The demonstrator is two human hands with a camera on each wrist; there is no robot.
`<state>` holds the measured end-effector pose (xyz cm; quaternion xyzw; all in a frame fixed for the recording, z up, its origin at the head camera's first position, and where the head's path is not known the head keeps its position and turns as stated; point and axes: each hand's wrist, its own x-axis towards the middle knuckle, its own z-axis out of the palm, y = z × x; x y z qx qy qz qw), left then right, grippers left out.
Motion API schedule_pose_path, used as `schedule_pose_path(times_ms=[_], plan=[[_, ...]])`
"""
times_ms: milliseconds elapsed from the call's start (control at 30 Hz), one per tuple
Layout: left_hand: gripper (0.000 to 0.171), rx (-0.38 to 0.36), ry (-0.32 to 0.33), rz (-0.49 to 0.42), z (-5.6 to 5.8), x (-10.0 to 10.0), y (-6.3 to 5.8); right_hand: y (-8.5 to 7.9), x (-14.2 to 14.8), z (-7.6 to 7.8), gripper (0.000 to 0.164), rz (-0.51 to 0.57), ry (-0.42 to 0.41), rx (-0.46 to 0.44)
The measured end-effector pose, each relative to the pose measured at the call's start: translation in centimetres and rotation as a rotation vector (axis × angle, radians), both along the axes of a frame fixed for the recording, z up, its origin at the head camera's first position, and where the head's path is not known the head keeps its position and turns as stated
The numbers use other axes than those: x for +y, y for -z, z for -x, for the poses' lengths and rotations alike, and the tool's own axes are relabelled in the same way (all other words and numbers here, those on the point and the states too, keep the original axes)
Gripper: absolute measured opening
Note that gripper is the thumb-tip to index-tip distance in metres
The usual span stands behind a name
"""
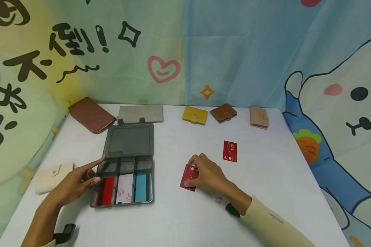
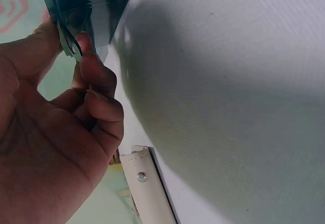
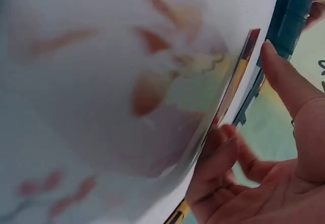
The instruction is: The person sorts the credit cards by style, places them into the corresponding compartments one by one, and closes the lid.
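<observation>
My left hand (image 1: pixel 72 185) holds the left side of a grey translucent compartment box (image 1: pixel 123 205), index finger stretched along its edge and thumb over the wall. In the left wrist view, curled fingers meet the box's edge (image 2: pixel 109 10). The lid (image 1: pixel 130 139) is folded back; a red card (image 1: pixel 106 192), a pale floral card (image 1: pixel 124 188) and a blue card (image 1: pixel 142 188) stand in the front compartments. My right hand (image 1: pixel 208 173) grips a red VIP card (image 1: pixel 188 175) by its ends, low over the table. Another pale floral card (image 3: pixel 152 82) lies under the right wrist.
A second red VIP card (image 1: pixel 230 151) lies at the right. Along the back are a brown zip wallet (image 1: pixel 92 115), a grey flat piece (image 1: pixel 145 113), and yellow (image 1: pixel 194 115), brown (image 1: pixel 223 113) and tan (image 1: pixel 259 117) card holders. A cream wallet (image 1: pixel 54 177) lies behind the left hand.
</observation>
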<state>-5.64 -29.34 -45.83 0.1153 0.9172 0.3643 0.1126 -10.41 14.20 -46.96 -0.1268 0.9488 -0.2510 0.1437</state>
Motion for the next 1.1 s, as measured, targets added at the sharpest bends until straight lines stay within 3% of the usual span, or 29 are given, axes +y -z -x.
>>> schedule_pose_path(times_ms=[167, 367, 433, 667, 867, 1100], plan=[[0.069, -0.003, -0.010, 0.005, 0.0, 0.1, -0.1, 0.1, 0.6, -0.3, 0.076, -0.094, 0.033, 0.052], [0.069, -0.011, -0.016, 0.004, 0.0, 0.0, 0.1, 0.3, 0.5, 0.2, 0.068, -0.059, 0.019, 0.016], [0.069, -0.014, -0.015, 0.006, 0.0, 0.1, 0.1, 0.4, 0.5, 0.6, 0.063, 0.004, 0.017, -0.015], [0.069, -0.001, -0.012, 0.013, 0.0, 0.3, -0.2, 0.1, -0.1, 1.4, 0.041, 0.380, 0.022, -0.139], [0.069, 0.014, 0.002, 0.005, 0.0, 0.2, -0.2, -0.9, -1.9, 1.7, 0.033, 0.641, 0.044, -0.213], [0.071, -0.013, -0.006, 0.001, -0.1, 0.3, -0.2, -1.9, -6.2, 1.5, 0.029, 0.813, -0.028, -0.323]])
